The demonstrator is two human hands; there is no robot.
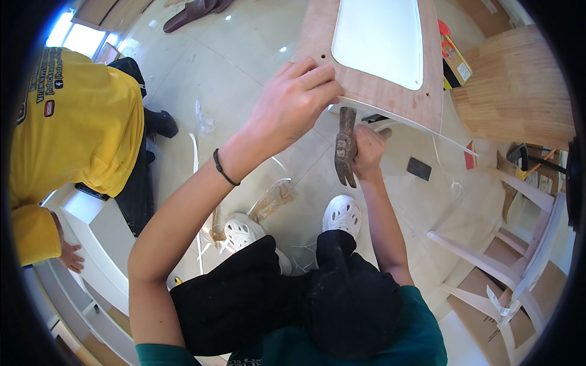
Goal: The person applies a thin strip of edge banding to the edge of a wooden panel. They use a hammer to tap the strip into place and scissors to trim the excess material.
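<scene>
A wooden panel (366, 80) with a white inset and small drilled holes stands in front of me at the upper middle. My left hand (296, 100) is closed on its near left corner, fingers bent over the edge; whether a small piece is pinched there is hidden. Just below that corner, my right hand (368, 152) grips a claw hammer (345, 146). The hammer's striking face is close under the panel's white edge, and its claw points back toward me. Most of the handle is hidden behind the hand.
At the left a person in a yellow top (79, 116) rests a hand (72, 258) by a white cabinet piece (101, 244). A chair frame (488, 262) and a round wooden top (519, 85) stand at right. Plastic strips and a dark rectangle (419, 168) lie on the tiles.
</scene>
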